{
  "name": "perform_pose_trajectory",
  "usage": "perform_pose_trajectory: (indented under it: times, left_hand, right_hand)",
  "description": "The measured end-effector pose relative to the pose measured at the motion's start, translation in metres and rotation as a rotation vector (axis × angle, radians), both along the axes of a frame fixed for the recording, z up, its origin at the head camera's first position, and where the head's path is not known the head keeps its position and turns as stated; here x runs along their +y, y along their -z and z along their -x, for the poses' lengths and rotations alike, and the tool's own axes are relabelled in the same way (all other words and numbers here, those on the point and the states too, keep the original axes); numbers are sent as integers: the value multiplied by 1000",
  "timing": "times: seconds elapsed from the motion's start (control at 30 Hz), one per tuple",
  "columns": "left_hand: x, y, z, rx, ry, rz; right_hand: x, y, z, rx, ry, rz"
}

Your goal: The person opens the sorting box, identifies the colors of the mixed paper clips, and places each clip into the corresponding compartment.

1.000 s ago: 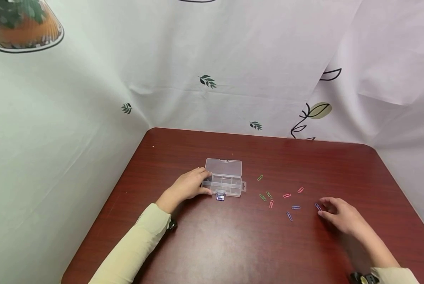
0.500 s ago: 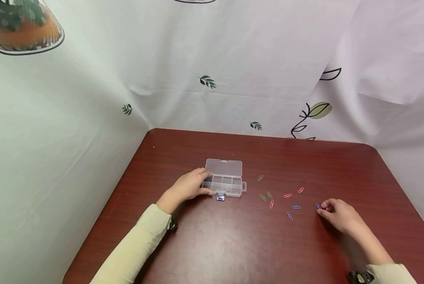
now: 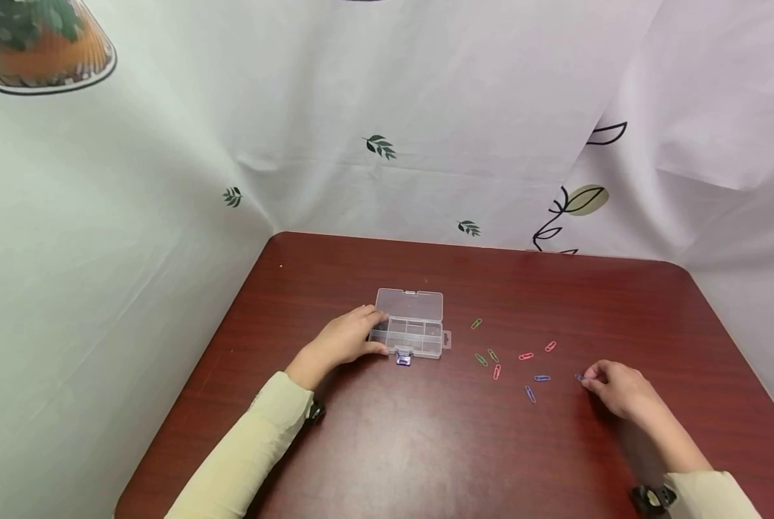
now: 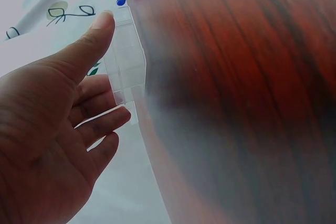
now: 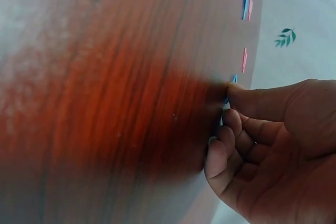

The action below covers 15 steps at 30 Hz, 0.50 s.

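Observation:
A clear plastic compartment box with a blue latch sits on the table, its lid tipped back. My left hand holds the box's left end, thumb at the front and fingers at the far side. In the left wrist view, the thumb lies along the box wall. At the right, my right hand pinches a blue paper clip at the table surface. In the right wrist view, thumb and fingertips cover most of that blue paper clip.
Between box and right hand lie loose paper clips: green ones, pink ones and two blue ones. The brown table meets white printed cloth at its back edge.
My right hand's thumb and fingertips have closed on the blue paper clip, which has turned and now shows less. The left hand and the box stay in place.

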<state>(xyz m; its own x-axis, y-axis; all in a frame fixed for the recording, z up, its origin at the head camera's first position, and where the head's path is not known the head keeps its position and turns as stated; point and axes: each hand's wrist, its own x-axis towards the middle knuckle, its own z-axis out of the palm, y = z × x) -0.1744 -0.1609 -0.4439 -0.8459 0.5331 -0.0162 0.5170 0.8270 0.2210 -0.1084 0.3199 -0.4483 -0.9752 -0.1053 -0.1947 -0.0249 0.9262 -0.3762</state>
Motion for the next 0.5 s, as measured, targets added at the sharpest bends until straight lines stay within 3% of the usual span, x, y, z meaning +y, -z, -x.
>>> perform_pose_trajectory:
  times: [0.2,0.5]
  left_hand:
    - [0,-1,0,7,12,-8]
    - [-1,0,0,9,14,-15]
  right_hand:
    - [-1,1,0,14,-18,-9]
    - [-2,5,-5,143,-52,34]
